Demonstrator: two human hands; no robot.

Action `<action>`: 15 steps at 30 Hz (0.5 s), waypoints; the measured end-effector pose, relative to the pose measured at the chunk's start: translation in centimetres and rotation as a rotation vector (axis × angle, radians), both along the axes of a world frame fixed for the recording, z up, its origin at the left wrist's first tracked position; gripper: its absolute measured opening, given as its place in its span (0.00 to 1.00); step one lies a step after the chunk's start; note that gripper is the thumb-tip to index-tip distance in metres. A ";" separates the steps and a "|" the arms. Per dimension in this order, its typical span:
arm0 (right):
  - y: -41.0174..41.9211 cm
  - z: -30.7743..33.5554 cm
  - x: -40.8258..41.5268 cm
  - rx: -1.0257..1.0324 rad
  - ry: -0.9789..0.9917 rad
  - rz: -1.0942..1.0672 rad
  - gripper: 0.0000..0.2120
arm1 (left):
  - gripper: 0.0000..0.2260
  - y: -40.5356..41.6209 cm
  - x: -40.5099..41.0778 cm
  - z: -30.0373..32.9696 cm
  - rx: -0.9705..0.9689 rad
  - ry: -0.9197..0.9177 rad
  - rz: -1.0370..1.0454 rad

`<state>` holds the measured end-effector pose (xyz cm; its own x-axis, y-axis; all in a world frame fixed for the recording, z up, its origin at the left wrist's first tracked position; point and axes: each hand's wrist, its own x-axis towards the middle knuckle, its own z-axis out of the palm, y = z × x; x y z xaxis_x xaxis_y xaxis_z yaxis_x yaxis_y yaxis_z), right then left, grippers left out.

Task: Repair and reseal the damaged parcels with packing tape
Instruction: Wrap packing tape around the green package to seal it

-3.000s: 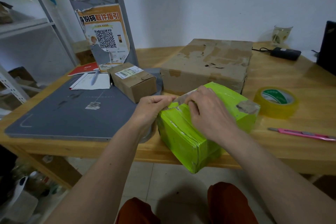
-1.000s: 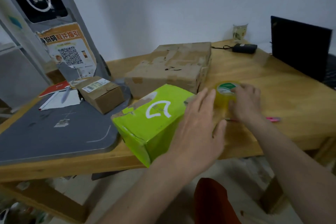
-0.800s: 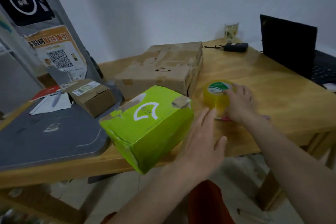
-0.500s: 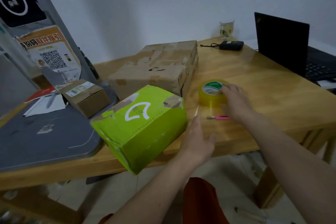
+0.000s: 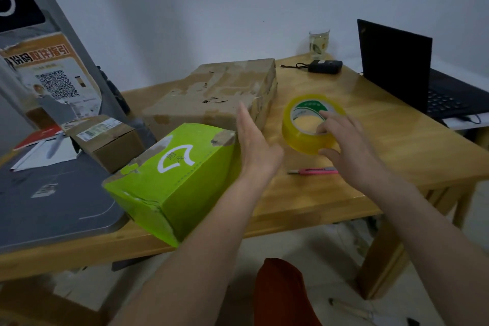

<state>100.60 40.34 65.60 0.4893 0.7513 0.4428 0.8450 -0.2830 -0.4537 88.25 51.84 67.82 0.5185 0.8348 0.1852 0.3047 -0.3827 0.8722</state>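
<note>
The green box (image 5: 172, 180) sits at the front edge of the table (image 5: 370, 167), one corner jutting past that edge. Its top carries a white curved logo, and torn brown patches show at its far right corner, along its far left edge and at its left corner; the near end face looks creased.

The left hand (image 5: 255, 145) stands against the box's right side, fingers straight and together, holding nothing. Just right of the box, close to the front edge, lies a pink cutter (image 5: 313, 171), apart from both hands. Beyond the cutter is the tape (image 5: 312, 124), a yellow roll lying flat with a green-and-white core. The right hand (image 5: 341, 140) grips it, fingertips curled into the core and thumb on the outer wall.

Left of the box a grey mat (image 5: 53, 206) covers the table, its edge passing under the box. On it, behind and left of the box, stands a small carton (image 5: 105, 140) with a white label, and further left papers (image 5: 45, 151) with a pen.

Directly behind the box, nearly touching it, lies a big flat carton (image 5: 217, 95), its top scuffed and peeling. Far right of the box stands an open laptop (image 5: 402, 69). At the back edge rest a black device (image 5: 325, 66) with a cord and a glass (image 5: 318, 42). Far left rises a grey stand (image 5: 53, 74) bearing a QR poster.
</note>
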 end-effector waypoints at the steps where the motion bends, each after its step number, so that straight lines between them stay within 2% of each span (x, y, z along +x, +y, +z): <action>1: -0.4 0.3 -0.1 -0.009 -0.021 0.013 0.15 | 0.44 0.7 0.2 0.6 -0.029 -0.030 -0.010; 4: -1.4 1.0 -0.3 -0.016 -0.076 0.084 0.16 | 0.41 2.2 0.8 1.4 -0.165 -0.110 -0.100; 7: -2.1 1.6 -0.6 -0.013 -0.088 0.178 0.16 | 0.35 1.9 0.7 1.2 -0.212 -0.122 -0.210; 11: -2.6 1.5 -1.0 -0.009 -0.029 0.226 0.14 | 0.32 0.7 -0.3 0.5 -0.222 -0.205 -0.208; 15: -2.8 1.1 -1.6 0.051 0.051 0.209 0.15 | 0.30 -0.4 -1.5 -0.5 -0.098 -0.241 -0.166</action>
